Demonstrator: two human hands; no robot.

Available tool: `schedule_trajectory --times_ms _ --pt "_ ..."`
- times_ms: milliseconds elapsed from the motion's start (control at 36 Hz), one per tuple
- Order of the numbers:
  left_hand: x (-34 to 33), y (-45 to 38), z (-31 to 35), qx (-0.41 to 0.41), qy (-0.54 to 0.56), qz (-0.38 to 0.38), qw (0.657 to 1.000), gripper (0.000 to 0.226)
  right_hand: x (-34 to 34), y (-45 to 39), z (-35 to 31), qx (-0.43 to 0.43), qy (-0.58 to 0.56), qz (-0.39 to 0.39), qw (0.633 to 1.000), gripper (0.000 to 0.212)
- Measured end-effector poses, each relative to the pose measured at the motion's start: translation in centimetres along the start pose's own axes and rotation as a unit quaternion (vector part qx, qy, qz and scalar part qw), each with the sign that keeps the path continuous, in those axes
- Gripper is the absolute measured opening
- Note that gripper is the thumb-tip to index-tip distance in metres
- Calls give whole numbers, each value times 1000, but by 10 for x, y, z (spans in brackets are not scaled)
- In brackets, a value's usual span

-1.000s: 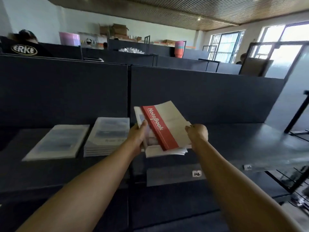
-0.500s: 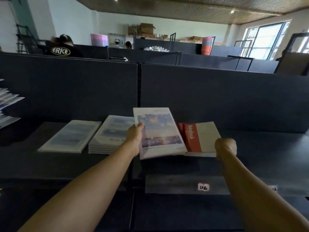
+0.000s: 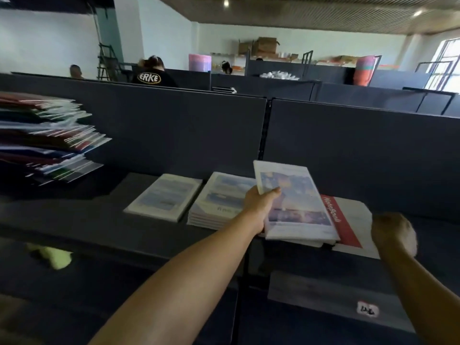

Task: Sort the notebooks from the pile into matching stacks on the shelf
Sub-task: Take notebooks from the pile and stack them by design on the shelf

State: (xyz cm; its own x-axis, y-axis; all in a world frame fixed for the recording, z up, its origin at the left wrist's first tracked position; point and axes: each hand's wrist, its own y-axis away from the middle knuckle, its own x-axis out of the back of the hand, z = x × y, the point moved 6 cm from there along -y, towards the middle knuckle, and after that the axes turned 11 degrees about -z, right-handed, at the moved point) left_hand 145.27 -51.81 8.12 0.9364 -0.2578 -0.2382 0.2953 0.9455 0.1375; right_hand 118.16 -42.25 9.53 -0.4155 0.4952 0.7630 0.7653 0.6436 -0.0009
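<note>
Shelf (image 3: 82, 220), dark grey, backed by a grey partition panel (image 3: 174, 135) — holds four groups of notebooks in a row.

Far left: a tall, untidy pile (image 3: 47, 138) of mixed notebooks, edges fanned out toward the right.

Next: a low stack (image 3: 165, 196) with a pale blue picture cover, lying flat and apart from its neighbours.

Next: a thicker stack (image 3: 219, 200) of similar pale picture covers, several notebooks deep, just beside the low stack.

Right: a red-and-cream notebook (image 3: 348, 220) lettered "NoteBook", flat on the shelf.

Left hand (image 3: 260, 207) grips a picture-cover notebook (image 3: 293, 200) by its left edge, thumb on top; more notebooks sit under it in the same grip. This handful partly overlaps the red-and-cream notebook.

Right hand (image 3: 393, 232) — blurred, fingers curled into a loose fist, holding nothing visible, beside the right edge of the red-and-cream notebook.

A small white label (image 3: 368, 309) sits on the shelf's front edge.
</note>
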Motion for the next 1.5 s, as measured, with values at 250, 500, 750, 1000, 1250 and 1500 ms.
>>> schedule_trajectory --times_ms 250,500,750,1000,1250,1500 --pt "-53 -9 12 -8 3 -49 999 27 -13 41 -44 94 -310 -385 864 33" --pt "-137 -16 0 -19 -133 -157 978 33 31 -21 27 72 -384 -212 896 19" --pt "-214 -5 -23 -158 -594 -189 766 58 102 -96 125 41 -417 -104 902 23" --pt "-250 -3 -68 -103 -777 -202 587 86 107 -140 163 6 -338 -141 930 27" --pt "-244 -16 -72 -80 -752 -216 618 63 73 -166 176 -20 -255 -164 953 27" --pt "-233 -30 -58 -38 -670 -215 710 75 78 -160 163 -48 83 -94 991 39"
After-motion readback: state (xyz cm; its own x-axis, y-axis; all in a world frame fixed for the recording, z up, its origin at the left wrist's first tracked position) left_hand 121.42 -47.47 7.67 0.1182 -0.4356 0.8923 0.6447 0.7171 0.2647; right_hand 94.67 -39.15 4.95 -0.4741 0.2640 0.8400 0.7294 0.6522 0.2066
